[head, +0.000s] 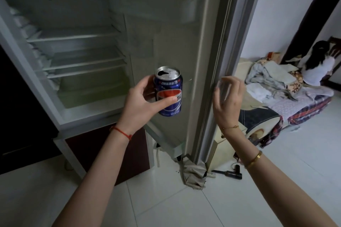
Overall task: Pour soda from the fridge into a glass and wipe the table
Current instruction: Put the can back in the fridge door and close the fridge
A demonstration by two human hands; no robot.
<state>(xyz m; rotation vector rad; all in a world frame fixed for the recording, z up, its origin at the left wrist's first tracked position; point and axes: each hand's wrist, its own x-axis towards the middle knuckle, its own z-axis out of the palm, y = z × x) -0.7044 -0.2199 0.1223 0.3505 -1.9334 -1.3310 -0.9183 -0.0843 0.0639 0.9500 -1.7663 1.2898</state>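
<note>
My left hand [142, 101] grips a blue soda can [170, 93] with a red and white logo. The can is upright, its top is opened, and I hold it in front of the open fridge [77, 45]. My right hand [228, 103] is raised beside the edge of the fridge door [184, 23]. Its fingers curl round a clear glass [222, 88] that shows only faintly against the door edge.
The fridge shelves look bare. A crumpled cloth [193, 173] and a dark tool [232, 172] lie on the white tiled floor [184, 204] by the door's foot. At the right, a bed [280, 97] with heaped bedding, where a person [319, 68] sits.
</note>
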